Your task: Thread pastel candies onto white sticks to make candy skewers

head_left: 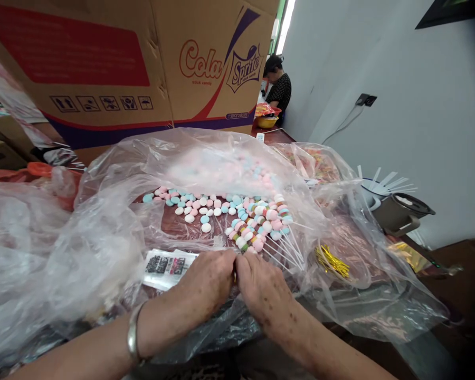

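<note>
My left hand (211, 279) and my right hand (263, 287) meet fingertip to fingertip above the near edge of the table. Both are closed, and the backs of the hands hide what they pinch; only a speck of gold shows between them. Just beyond lies a pile of candy skewers (257, 224), pink, white, blue and green pieces on white sticks. Loose pastel candies (198, 203) spread behind and to the left. Beside my left hand is a stack of printed clear packets (168, 266). A bundle of gold twist ties (332, 261) rests to the right.
Clear plastic sheeting (91, 253) covers much of the table. A large cardboard box (162, 68) stands at the back. On the right are a brown pitcher (399, 214) and a container of white sticks (370, 192). A person (279, 87) sits farther off by the wall.
</note>
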Demonstrator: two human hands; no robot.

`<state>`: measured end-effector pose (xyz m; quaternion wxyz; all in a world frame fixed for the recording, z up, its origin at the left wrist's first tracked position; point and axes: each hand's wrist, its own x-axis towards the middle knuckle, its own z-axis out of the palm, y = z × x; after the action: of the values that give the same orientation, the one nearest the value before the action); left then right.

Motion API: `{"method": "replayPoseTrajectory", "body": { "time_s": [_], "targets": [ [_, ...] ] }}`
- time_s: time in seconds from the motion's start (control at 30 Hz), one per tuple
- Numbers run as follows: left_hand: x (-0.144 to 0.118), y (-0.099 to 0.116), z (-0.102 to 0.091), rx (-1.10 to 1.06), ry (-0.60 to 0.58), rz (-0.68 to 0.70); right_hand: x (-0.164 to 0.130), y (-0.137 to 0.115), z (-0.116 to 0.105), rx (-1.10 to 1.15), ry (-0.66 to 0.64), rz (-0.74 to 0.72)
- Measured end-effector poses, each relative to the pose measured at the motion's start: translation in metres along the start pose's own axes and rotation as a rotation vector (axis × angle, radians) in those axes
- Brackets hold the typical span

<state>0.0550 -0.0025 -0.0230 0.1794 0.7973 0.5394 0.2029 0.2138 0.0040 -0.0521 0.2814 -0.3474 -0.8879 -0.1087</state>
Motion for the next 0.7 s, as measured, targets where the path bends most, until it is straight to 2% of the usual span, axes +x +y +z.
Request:
{"method": "replayPoseTrajectory", "body": {
  "time_s": [0.1, 0.17, 0.23, 0.27, 0.3, 0.33, 0.43, 0.47, 0.5, 0.53, 0.6, 0.67, 0.7],
  "targets": [
    [0.002, -0.001, 0.013, 0.252, 0.351, 0.202, 0.013, 0.005, 0.013, 0.060, 0.162, 0.157],
    [0.001, 0.000, 0.018, 0.328, 0.568, 0.307, 0.021, 0.010, 0.018, 0.214, 0.242, 0.299],
    [-0.006, 0.004, 0.022, 0.289, 0.711, 0.392, 0.028, 0.015, 0.019, 0.431, 0.287, 0.472],
    [-0.012, 0.007, 0.023, 0.203, 0.724, 0.405, 0.031, 0.017, 0.018, 0.531, 0.308, 0.551],
    [-0.017, 0.010, 0.024, 0.066, 0.689, 0.374, 0.034, 0.017, 0.016, 0.614, 0.330, 0.609],
    [-0.022, 0.012, 0.024, -0.121, 0.615, 0.285, 0.037, 0.016, 0.013, 0.676, 0.349, 0.641],
    [-0.022, 0.015, 0.013, -0.792, 0.356, -0.206, 0.042, 0.006, 0.005, 0.799, 0.381, 0.640],
    [-0.017, 0.014, 0.005, -1.000, 0.300, -0.338, 0.041, 0.000, 0.003, 0.854, 0.372, 0.636],
    [-0.012, 0.012, -0.004, -1.186, 0.283, -0.400, 0.040, -0.005, 0.002, 0.925, 0.353, 0.639],
    [-0.007, 0.009, -0.015, -1.346, 0.281, -0.396, 0.038, -0.011, 0.002, 1.007, 0.336, 0.656],
    [0.000, 0.000, -0.038, -1.539, 0.253, -0.247, 0.033, -0.019, 0.005, 1.188, 0.274, 0.720],
    [-0.001, -0.008, -0.055, -1.548, 0.062, -0.080, 0.030, -0.021, 0.007, 1.312, 0.244, 0.784],
    [-0.003, -0.011, -0.060, -1.491, -0.050, -0.062, 0.029, -0.020, 0.008, 1.328, 0.256, 0.793]
  ]
}}
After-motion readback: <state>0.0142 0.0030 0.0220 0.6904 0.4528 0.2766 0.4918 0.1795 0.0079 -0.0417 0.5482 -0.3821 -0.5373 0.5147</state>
